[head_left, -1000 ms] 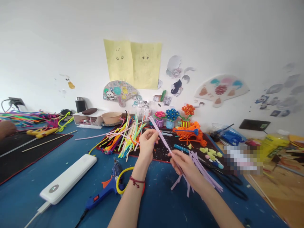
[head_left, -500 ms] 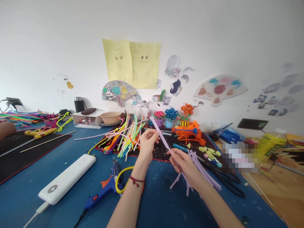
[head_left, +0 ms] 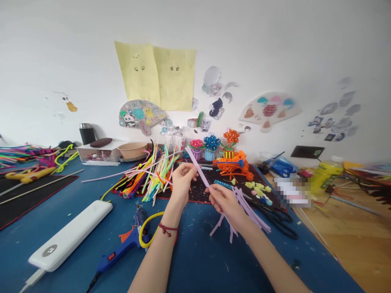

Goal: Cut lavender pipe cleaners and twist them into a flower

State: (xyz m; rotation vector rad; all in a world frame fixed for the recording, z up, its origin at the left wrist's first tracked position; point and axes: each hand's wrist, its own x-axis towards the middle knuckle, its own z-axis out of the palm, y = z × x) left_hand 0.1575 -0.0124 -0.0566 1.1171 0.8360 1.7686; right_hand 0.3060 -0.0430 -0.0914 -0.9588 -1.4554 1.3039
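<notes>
Several lilac pipe cleaners are held side by side, slanting up to the left in front of me. My right hand is closed around their lower part, and loose lilac ends stick out beneath it. At their upper part, my left hand pinches with thumb and forefinger against the strands; its other fingers are curled. More lilac pipe cleaners lie on the table just right of my right hand. Black-handled scissors rest beyond them.
Left of my forearm lie a blue glue gun and a white power bank. A multicoloured pile of pipe cleaners sits behind my left hand. Flower pots, an orange bundle and yellow pompoms stand or lie further back.
The whole view has shifted, so everything appears further left. Both hands keep about the same hold on the lilac pipe cleaners. A co-worker's hand at the left edge is out of view now.
</notes>
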